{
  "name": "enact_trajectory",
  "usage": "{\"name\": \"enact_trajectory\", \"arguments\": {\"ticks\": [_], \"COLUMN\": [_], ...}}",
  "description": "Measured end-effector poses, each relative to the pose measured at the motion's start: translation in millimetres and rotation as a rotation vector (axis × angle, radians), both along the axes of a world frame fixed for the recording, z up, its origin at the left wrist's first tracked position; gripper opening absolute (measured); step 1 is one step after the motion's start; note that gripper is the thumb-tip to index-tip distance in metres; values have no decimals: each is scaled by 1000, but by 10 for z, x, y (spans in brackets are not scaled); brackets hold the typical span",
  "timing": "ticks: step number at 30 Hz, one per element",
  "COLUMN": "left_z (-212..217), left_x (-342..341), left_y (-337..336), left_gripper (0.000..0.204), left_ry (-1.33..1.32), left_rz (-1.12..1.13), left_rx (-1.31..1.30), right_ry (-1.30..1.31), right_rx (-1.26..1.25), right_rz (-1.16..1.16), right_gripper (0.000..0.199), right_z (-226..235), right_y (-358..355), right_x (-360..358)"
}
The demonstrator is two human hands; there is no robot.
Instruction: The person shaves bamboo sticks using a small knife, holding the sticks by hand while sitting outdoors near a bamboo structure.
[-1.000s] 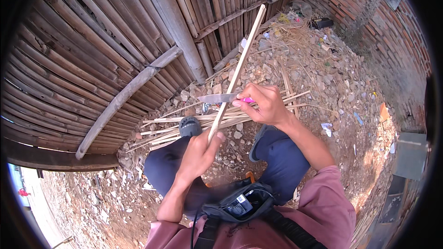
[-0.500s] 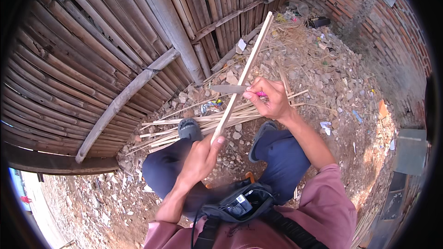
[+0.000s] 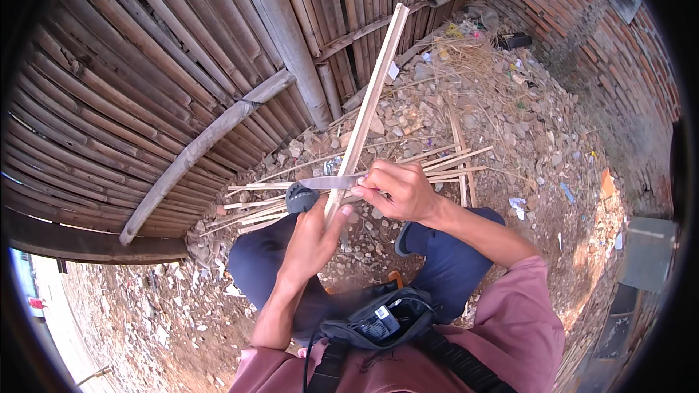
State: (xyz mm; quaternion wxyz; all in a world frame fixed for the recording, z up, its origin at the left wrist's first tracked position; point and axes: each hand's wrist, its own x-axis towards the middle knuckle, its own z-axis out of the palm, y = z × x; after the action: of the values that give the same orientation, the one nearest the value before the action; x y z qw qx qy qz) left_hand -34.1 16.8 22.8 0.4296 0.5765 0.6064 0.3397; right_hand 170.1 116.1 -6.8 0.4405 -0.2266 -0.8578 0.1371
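Observation:
My left hand is closed around the lower end of a long pale bamboo strip, which tilts up and slightly right, away from me. A knife with a broad grey blade is gripped in my right hand; its handle is mostly hidden by the fingers. The blade lies across the strip just above my left hand, its tip pointing left. Beneath, a loose pile of similar bamboo strips lies on the ground between and beyond my feet.
A wall of bamboo slats with a horizontal pole stands on the left. A brick wall rises at the far right. Stones, straw and litter cover the ground. An open black pouch hangs at my waist.
The knife in my right hand has slid down the strip toward my left hand. The strip's far end has swung left and now stands a little higher.

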Motion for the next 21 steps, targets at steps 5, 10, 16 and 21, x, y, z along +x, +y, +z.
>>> {"name": "enact_trajectory", "arguments": {"ticks": [5,10,16,21], "left_z": [25,28,72,93], "left_x": [17,53,39,45], "left_y": [3,1,-25,-4], "left_gripper": [38,40,42,41], "left_ry": [-16,-37,-31,25], "left_rz": [-9,-30,3,2], "left_rx": [-37,-35,-65,-81], "right_ry": [9,50,80,113], "right_rx": [-47,-89,-34,-118], "right_rz": [-9,-45,-108,-323], "right_gripper": [23,26,22,25], "right_z": [-16,71,114,188], "right_y": [27,77,167,484], "right_x": [0,67,84,339]}}
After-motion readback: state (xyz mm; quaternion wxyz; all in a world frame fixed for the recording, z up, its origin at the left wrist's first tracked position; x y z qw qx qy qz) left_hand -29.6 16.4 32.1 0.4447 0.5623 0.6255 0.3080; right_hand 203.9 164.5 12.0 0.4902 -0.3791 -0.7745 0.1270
